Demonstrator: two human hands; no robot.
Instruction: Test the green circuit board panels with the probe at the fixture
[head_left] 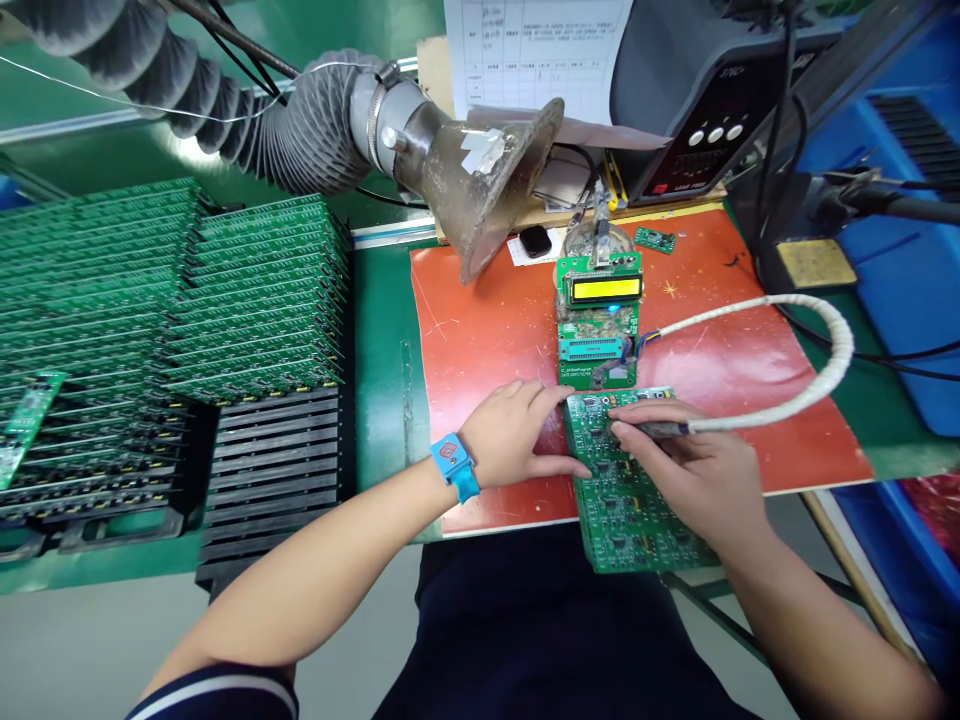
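Both forearms point(337, 545) are slanting inward; the left hand point(514, 435) is holding thumb point(559, 467) and fingers point(551, 398) apart, the right hand point(697, 470) is pinching with thumb and index finger point(646, 411)

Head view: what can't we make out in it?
Head view: tip of the probe, hidden by the right hand.
Head view: part of the board stack, covered by the same hand.
Head view: writing on the paper sheet, too small; the top edge cuts it off.
Head view: any characters on the yellow display, too small or washed out.
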